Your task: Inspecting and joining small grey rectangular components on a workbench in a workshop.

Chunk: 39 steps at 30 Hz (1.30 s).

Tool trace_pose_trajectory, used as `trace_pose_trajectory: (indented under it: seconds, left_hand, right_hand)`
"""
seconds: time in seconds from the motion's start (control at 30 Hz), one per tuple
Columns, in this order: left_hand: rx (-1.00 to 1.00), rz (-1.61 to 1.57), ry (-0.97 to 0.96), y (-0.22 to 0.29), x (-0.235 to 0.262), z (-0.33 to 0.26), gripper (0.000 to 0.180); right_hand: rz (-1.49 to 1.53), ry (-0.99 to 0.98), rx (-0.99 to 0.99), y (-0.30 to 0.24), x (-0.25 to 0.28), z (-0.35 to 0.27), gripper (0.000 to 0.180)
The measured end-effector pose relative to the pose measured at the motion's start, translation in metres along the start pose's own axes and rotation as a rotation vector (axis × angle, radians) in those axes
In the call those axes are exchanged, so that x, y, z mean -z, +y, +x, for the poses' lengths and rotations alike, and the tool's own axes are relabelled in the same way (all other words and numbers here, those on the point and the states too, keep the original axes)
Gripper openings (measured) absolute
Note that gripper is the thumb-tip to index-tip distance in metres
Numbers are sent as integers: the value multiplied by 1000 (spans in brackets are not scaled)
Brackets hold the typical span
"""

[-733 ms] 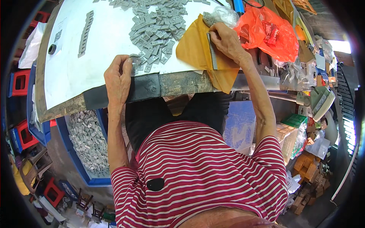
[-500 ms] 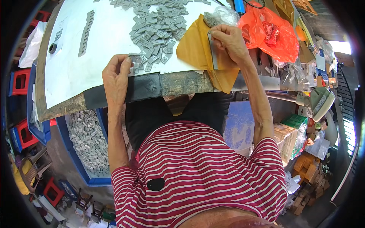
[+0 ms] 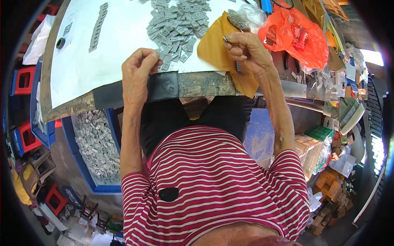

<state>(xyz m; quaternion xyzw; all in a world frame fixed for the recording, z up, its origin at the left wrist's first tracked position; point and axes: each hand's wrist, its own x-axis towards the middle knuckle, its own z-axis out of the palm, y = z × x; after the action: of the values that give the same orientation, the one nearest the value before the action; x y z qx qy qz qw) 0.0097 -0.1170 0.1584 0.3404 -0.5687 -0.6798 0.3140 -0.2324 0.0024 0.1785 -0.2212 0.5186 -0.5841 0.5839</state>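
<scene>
My left hand (image 3: 138, 69) is at the near edge of the worktable, thumb and forefinger pinched together beside a pile of small flat grey rectangular pieces (image 3: 177, 30). I cannot make out what lies between those fingertips. My right hand (image 3: 251, 52) is raised over a yellow-brown paper sheet (image 3: 215, 43), its fingers curled in. Thumb and forefinger there pinch a tiny shiny metal piece (image 3: 225, 39). Just beyond, a heap of small grey metal parts (image 3: 237, 19) rests beside clear plastic (image 3: 250, 16).
A row of joined grey pieces (image 3: 98, 26) and a black ring (image 3: 60, 43) lie on the white sheet (image 3: 119, 39). To the right sits a red plastic bag (image 3: 293, 39). Below the table's left side, a blue-rimmed bin (image 3: 88, 180) holds many grey pieces.
My left hand has shifted right along the table edge, closer to the pile. The right hand has turned, and the tiny metal piece now shows at its fingertips. The whole view has shifted slightly.
</scene>
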Motion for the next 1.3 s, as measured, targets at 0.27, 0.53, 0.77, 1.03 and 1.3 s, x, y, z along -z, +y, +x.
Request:
trace_pose_trajectory:
  seconds: [0.27,0.53,0.77,1.03,1.3]
  left_hand:
    - [67,-249,-65,-2,-12,0,14]
    - [88,-336,-94,-6,-15,0,14]
    - [81,-340,-105,-8,-18,-2,13]
    - [66,-269,-119,-8,-23,-6,14]
    - [60,-226,-136,-9,-25,-9,13]
  right_hand:
    - [-73,-29,8,6,-38,-14,12]
    - [-72,2,113,26,-72,-15,10]
    - [-121,72,175,41,-83,-12,11]
    - [-238,94,201,47,-80,-8,11]
    - [-209,61,145,47,-76,-9,11]
